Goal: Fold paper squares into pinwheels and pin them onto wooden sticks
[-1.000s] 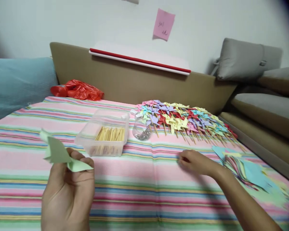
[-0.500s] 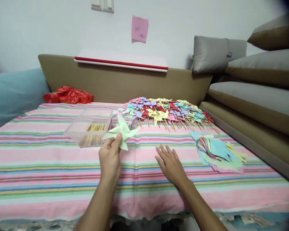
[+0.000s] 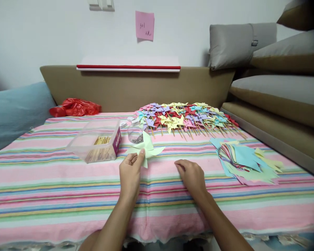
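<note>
My left hand (image 3: 132, 167) pinches a pale green paper pinwheel (image 3: 147, 148) near its middle, thumb on top. The pinwheel is tilted above the striped cloth (image 3: 157, 205), and its blades fan out beyond my fingers. To the right, my right hand (image 3: 192, 176) is low over the cloth with thumb and fingers pressed together; whatever lies between the fingertips is too small to make out. Just behind the pinwheel stands a clear round tub (image 3: 136, 135) of small metal pins. Left of it, a clear plastic box (image 3: 80, 141) holds many thin wooden sticks (image 3: 102, 148).
Many colourful pinwheels on sticks (image 3: 185, 118) lie heaped at the back. Loose paper pieces (image 3: 246, 160) are piled on the right. A red plastic bag (image 3: 80, 107) sits at the back left. Stacked cushions (image 3: 282, 90) edge the right side, a blue cushion (image 3: 18, 111) the left.
My right hand has gone from fingers spread flat on the cloth to a closed pinch. My left hand, with the pinwheel, has moved right. The view has shifted slightly.
</note>
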The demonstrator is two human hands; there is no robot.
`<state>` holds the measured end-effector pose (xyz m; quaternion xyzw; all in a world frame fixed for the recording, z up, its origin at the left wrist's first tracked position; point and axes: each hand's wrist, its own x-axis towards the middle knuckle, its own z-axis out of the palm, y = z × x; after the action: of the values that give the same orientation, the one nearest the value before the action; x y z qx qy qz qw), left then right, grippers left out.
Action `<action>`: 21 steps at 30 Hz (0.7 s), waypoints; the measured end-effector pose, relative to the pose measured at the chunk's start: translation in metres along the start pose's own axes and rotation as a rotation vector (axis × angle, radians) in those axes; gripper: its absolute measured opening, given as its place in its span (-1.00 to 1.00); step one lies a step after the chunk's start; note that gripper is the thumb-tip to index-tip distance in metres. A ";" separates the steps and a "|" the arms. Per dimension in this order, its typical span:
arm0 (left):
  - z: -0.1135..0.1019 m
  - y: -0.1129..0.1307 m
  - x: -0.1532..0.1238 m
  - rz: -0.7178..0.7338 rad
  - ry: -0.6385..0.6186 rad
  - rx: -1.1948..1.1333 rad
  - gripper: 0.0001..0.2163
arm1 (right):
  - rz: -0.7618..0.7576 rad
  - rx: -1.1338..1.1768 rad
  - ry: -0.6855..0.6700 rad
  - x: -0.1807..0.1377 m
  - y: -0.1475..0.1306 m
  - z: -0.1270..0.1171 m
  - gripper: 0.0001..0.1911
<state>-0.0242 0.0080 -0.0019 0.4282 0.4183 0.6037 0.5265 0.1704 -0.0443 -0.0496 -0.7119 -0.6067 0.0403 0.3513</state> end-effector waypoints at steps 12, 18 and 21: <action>0.016 0.000 -0.018 0.048 -0.151 0.210 -0.71 | -0.137 0.620 0.189 -0.005 -0.066 -0.026 -0.95; 0.015 0.003 -0.021 -0.118 -0.269 0.079 -0.67 | -0.176 0.535 0.271 -0.003 -0.058 -0.022 -0.92; 0.015 0.005 -0.022 -0.168 -0.314 0.010 -0.69 | -0.178 0.509 0.268 -0.003 -0.055 -0.025 -0.93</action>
<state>-0.0098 -0.0136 0.0049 0.4834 0.3681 0.4810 0.6320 0.1360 -0.0574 -0.0022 -0.5441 -0.5854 0.0658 0.5974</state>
